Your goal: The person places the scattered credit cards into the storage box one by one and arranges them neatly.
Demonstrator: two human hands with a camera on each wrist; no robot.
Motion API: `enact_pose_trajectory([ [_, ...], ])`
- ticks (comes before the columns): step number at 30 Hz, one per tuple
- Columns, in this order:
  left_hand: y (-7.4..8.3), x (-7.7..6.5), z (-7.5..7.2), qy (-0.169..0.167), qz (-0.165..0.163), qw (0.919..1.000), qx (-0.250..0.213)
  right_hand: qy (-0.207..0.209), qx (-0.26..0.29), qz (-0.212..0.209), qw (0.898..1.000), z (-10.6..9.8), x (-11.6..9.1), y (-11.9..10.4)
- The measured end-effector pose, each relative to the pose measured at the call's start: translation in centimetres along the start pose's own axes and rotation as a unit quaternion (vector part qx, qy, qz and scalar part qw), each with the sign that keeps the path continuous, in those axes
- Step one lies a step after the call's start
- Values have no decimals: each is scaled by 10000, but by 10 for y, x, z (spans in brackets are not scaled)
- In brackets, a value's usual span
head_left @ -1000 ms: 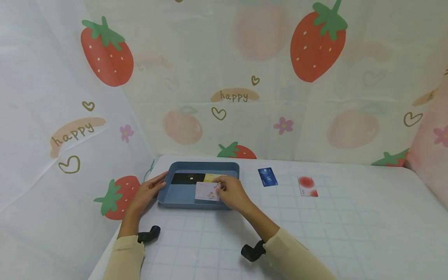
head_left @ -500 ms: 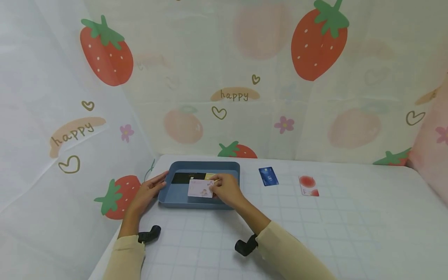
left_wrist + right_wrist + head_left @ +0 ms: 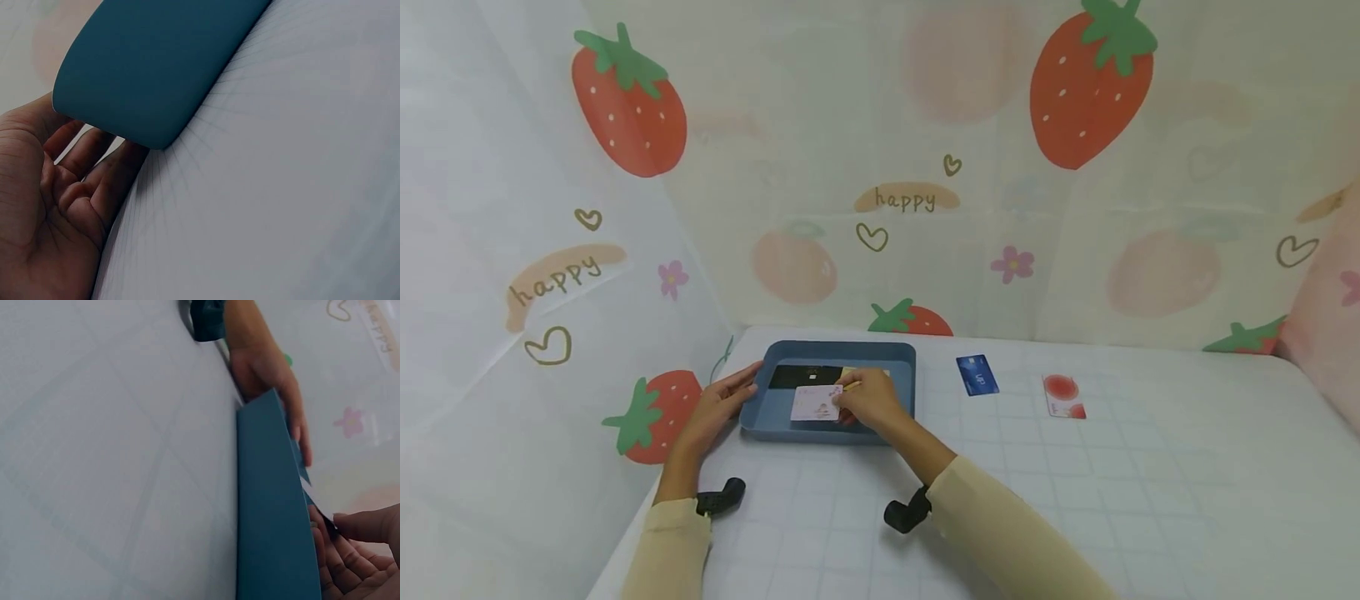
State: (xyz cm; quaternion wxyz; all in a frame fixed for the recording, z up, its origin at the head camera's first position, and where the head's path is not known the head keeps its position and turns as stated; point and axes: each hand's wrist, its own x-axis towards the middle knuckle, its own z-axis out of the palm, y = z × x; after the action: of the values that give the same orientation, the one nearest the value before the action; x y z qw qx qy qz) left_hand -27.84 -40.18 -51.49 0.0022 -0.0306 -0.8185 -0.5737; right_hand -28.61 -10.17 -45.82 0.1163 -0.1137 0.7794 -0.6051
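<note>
My right hand [image 3: 871, 400] pinches a pale pink card [image 3: 814, 403] by its right edge, low over the blue tray [image 3: 752, 427]. In the right wrist view the thumb and fingers hold the card [image 3: 319, 505] just inside the tray wall. Dark cards [image 3: 790, 377] lie along the tray's far side, and a yellow card behind my right hand is mostly hidden. My left hand [image 3: 715, 412] rests against the tray's left side. In the left wrist view its fingers [image 3: 87, 153] lie relaxed along the outer wall.
To the right of the tray a blue card [image 3: 977, 375] lies on the white table, and farther right is a white card with a red circle [image 3: 1063, 397]. A strawberry-patterned curtain [image 3: 985, 233] stands behind the table and along its left side.
My right hand has carried the pale pink card leftward inside the tray, uncovering less of the yellow card. The left hand stays against the tray.
</note>
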Motion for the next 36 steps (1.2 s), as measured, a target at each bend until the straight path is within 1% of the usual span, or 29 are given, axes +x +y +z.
enact_pose_trajectory([
  [2, 1, 1, -1, 1, 31, 10000, 24, -26, 73, 130, 9999, 3, 4, 0],
  [6, 1, 0, -1, 4, -32, 10000, 94, -76, 124, 361, 9992, 7, 9, 2],
  [8, 3, 2, -2, -7, -33, 9999, 135, -99, 175, 430, 9989, 8, 12, 1],
  [11, 5, 3, -2, 4, -15, 10000, 77, -84, 240, 486, 9985, 10, 16, 2],
  [14, 5, 1, -2, 18, -23, 10000, 41, -23, 228, 575, 9981, 14, 18, 3],
  [19, 3, -3, 0, -6, -88, 9999, 61, 75, 73, 774, 9969, 20, 18, 7],
  [20, 3, -3, 0, -8, -55, 10000, 64, 98, 53, 777, 9969, 20, 18, 7],
  [23, 4, -3, 1, 24, 18, 10000, 90, 147, 138, 765, 9969, 21, 17, 6],
  [26, 6, -3, 1, 55, -4, 10000, 59, 127, 208, 792, 9966, 21, 16, 4],
  [32, 6, -4, 1, 53, -45, 9999, 84, 119, 230, 994, 9947, 22, 15, 4],
  [36, 6, -5, 2, 36, -58, 9999, 84, 84, 445, 1095, 9930, 21, 15, 4],
])
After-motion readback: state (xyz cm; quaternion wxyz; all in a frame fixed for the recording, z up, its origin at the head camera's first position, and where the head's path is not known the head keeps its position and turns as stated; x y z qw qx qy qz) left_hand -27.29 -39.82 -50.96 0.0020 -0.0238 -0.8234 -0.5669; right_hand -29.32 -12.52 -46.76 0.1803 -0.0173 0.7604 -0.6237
